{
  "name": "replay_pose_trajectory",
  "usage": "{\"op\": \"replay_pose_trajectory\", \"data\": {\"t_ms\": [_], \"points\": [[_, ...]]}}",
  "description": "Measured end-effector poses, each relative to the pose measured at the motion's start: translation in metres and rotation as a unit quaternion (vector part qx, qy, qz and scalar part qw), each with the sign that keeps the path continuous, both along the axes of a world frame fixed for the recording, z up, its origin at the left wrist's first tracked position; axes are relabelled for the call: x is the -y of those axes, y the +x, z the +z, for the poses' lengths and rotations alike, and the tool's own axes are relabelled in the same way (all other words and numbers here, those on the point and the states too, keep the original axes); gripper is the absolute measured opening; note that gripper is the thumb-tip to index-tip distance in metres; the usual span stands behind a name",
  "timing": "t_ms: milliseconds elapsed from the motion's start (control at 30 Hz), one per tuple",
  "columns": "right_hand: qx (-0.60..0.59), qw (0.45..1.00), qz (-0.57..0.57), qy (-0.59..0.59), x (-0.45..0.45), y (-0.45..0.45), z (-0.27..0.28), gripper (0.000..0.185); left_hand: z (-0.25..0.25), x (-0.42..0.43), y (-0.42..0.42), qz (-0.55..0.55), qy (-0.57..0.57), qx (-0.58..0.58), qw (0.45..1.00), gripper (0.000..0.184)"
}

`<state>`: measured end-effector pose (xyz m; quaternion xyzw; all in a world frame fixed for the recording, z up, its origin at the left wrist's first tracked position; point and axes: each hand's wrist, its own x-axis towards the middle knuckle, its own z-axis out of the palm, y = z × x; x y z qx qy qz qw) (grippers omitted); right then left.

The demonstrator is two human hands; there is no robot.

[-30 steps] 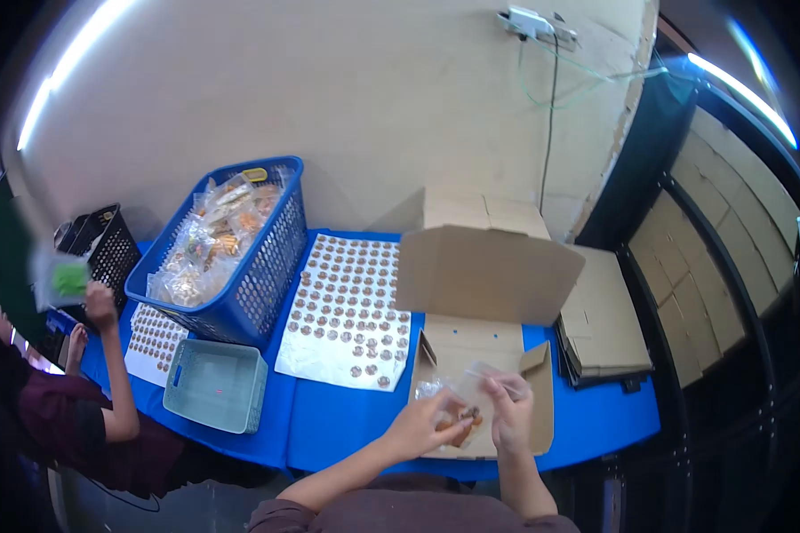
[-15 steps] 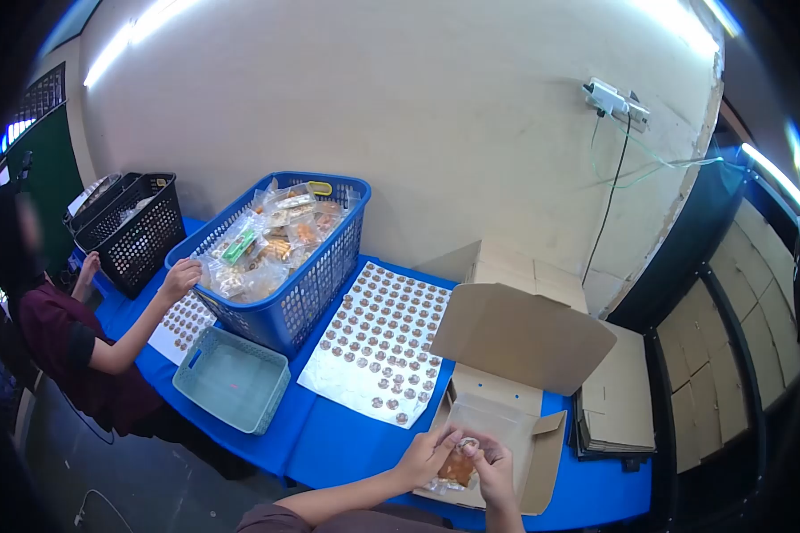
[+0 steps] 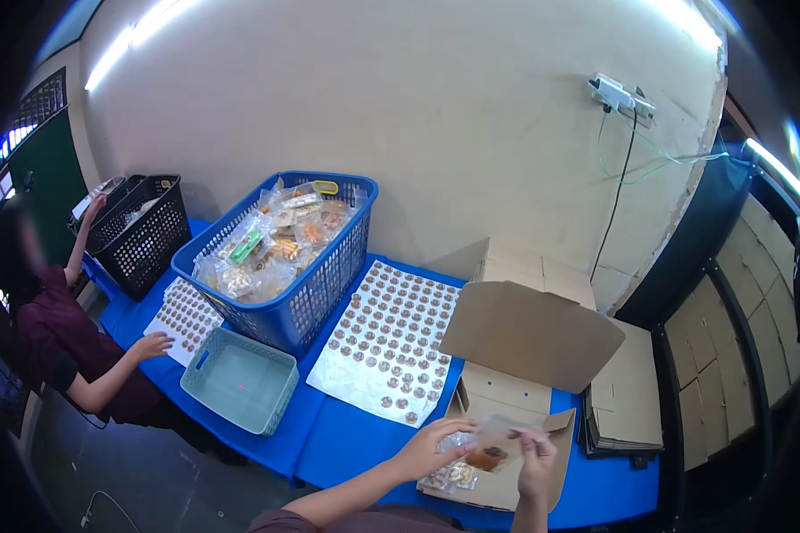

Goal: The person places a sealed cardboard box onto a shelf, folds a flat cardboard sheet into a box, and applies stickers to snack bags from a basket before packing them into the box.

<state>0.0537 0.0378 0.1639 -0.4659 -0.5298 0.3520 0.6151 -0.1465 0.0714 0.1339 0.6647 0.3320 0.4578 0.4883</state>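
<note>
A clear plastic snack packet [image 3: 487, 457] with orange-brown contents is stretched between my hands above the open cardboard box [image 3: 556, 471]. A dark patch shows on its face, too blurred to read. My right hand [image 3: 535, 460] pinches the packet's upper right corner. At the packet's left edge, my left hand [image 3: 434, 451] has its thumb and fingers closed on the plastic. Below them, clear packets of pale snack pieces [image 3: 453, 477] lie inside the box. Left of the box is a white sheet [image 3: 351, 377] with rows of round brown stickers, partly used at its near end.
A blue basket [image 3: 329, 298] heaped with snack packets stands behind an empty grey-green tray [image 3: 240, 409]. Flattened cartons [image 3: 627, 409] are stacked on the right. At left, a co-worker [image 3: 71, 338] stands by black baskets [image 3: 147, 253] and a smaller sticker sheet [image 3: 182, 320].
My hands have moved apart, and the packet is now spread out between them, with my right hand farther right. The co-worker's one hand has left the blue basket's rim; the other has risen over the black baskets.
</note>
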Motion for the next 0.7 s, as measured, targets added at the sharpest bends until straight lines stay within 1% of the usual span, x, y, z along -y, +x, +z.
{"op": "replay_pose_trajectory", "data": {"t_ms": [33, 67, 100, 133, 167, 200, 233, 267, 300, 367, 400, 433, 467, 500, 533, 567, 600, 633, 667, 700], "points": [[0.04, 0.997, 0.061, -0.033, 0.002, 0.004, -0.011, 0.013, 0.006, 0.0, 0.0, -0.027, 0.004, -0.01, 1.0, 0.036], [0.043, 0.997, 0.059, -0.038, 0.005, 0.005, -0.01, 0.013, 0.008, 0.003, 0.002, -0.055, 0.006, -0.017, 0.998, 0.035], [0.084, 0.988, 0.116, -0.057, 0.006, 0.004, -0.007, 0.015, 0.0, 0.003, 0.004, -0.041, -0.007, 0.016, 0.999, 0.033], [0.124, 0.974, 0.172, -0.075, 0.005, 0.006, -0.002, 0.017, -0.004, 0.002, 0.004, -0.044, -0.008, 0.021, 0.999, 0.033], [0.181, 0.964, 0.179, -0.081, 0.005, 0.01, 0.003, 0.018, -0.008, 0.002, 0.002, -0.047, -0.016, -0.019, 0.999, 0.032], [0.182, 0.964, 0.177, -0.085, 0.006, 0.014, 0.005, 0.018, -0.011, 0.003, 0.0, -0.049, -0.024, -0.061, 0.997, 0.031], [0.218, 0.956, 0.183, -0.073, 0.006, 0.018, 0.006, 0.017, -0.013, 0.003, 0.0, -0.057, 0.021, -0.057, 0.997, 0.028], [0.254, 0.947, 0.188, -0.058, 0.005, 0.019, 0.006, 0.018, -0.013, 0.003, -0.001, -0.059, 0.021, -0.058, 0.996, 0.028], [0.254, 0.948, 0.185, -0.056, 0.006, 0.016, 0.011, 0.018, -0.011, 0.002, -0.002, -0.069, 0.046, -0.078, 0.994, 0.03], [0.214, 0.968, 0.126, -0.028, 0.009, 0.011, 0.026, 0.021, -0.007, 0.0, 0.0, -0.084, 0.077, -0.095, 0.989, 0.034], [0.217, 0.969, 0.118, -0.024, 0.007, 0.015, 0.026, 0.021, -0.005, 0.002, 0.004, -0.06, 0.026, 0.021, 0.998, 0.043], [0.183, 0.98, 0.072, -0.013, 0.008, 0.019, 0.025, 0.023, -0.004, 0.003, 0.007, -0.034, -0.031, 0.136, 0.99, 0.053], [0.147, 0.989, 0.027, 0.0, 0.007, 0.022, 0.022, 0.025, -0.004, 0.0, 0.004, -0.037, -0.028, 0.137, 0.989, 0.053], [0.163, 0.987, -0.002, 0.01, 0.007, 0.025, 0.017, 0.027, -0.003, -0.004, -0.005, -0.074, -0.041, 0.132, 0.988, 0.062], [0.16, 0.987, -0.001, 0.013, 0.006, 0.023, 0.013, 0.027, 0.001, -0.006, -0.011, -0.108, -0.055, 0.126, 0.985, 0.072], [0.218, 0.974, 0.002, 0.067, 0.006, 0.016, 0.008, 0.027, 0.005, -0.005, -0.007, -0.139, -0.048, 0.088, 0.985, 0.082], [0.274, 0.955, 0.004, 0.117, 0.009, 0.008, 0.004, 0.029, 0.001, -0.001, -0.001, -0.136, -0.052, 0.085, 0.986, 0.082], [0.258, 0.964, 0.048, 0.048, 0.014, -0.006, 0.001, 0.034, -0.01, 0.005, 0.006, -0.138, -0.042, 0.061, 0.988, 0.084], [0.256, 0.964, 0.049, 0.048, 0.014, -0.014, 0.003, 0.034, -0.021, 0.01, 0.01, -0.141, -0.029, 0.038, 0.989, 0.086], [0.311, 0.947, 0.031, 0.073, 0.011, -0.022, 0.006, 0.035, -0.024, 0.015, 0.008, -0.171, -0.1, 0.054, 0.979, 0.086]]}}
